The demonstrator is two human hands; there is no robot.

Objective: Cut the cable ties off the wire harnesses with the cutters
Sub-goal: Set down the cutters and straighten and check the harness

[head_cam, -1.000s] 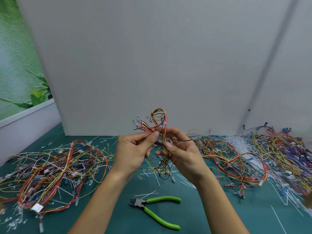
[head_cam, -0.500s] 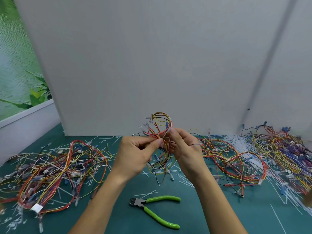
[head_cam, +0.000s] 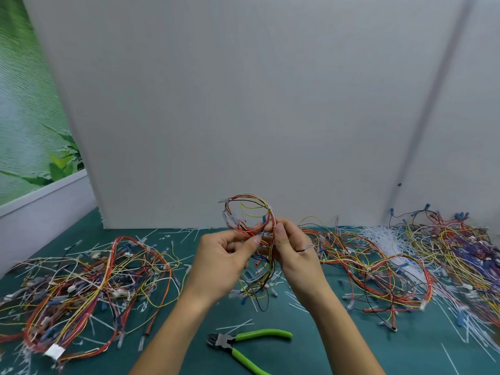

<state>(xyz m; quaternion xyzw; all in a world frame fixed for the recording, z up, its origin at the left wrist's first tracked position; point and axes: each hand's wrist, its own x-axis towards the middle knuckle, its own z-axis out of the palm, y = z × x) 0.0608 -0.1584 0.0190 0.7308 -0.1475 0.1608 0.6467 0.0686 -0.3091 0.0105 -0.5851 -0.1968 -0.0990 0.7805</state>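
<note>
Mat (head_cam: 405, 355): cutters (head_cam: 230, 343) unmoved; left hand (head_cam: 219, 263), right hand (head_cam: 295, 253) spread harness (head_cam: 232, 219) loop wider

- Left hand (head_cam: 216, 263): was bare; thumbnail (head_cam: 256, 239) was short and rounded.
- Right hand (head_cam: 295, 253): was bare; thumbnail (head_cam: 280, 231) was short, plain and pale.
- Left forearm (head_cam: 173, 334), behind its hand: was bare to the frame edge.
- Right forearm (head_cam: 341, 328), behind its hand: likewise was bare.

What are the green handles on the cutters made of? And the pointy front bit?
On the cutters, the green handles look like plastic or rubber sleeves: bright, smooth, slightly shiny. The head looks like metal: dark grey, paler near the pivot. Looks alone can't settle it.
</note>
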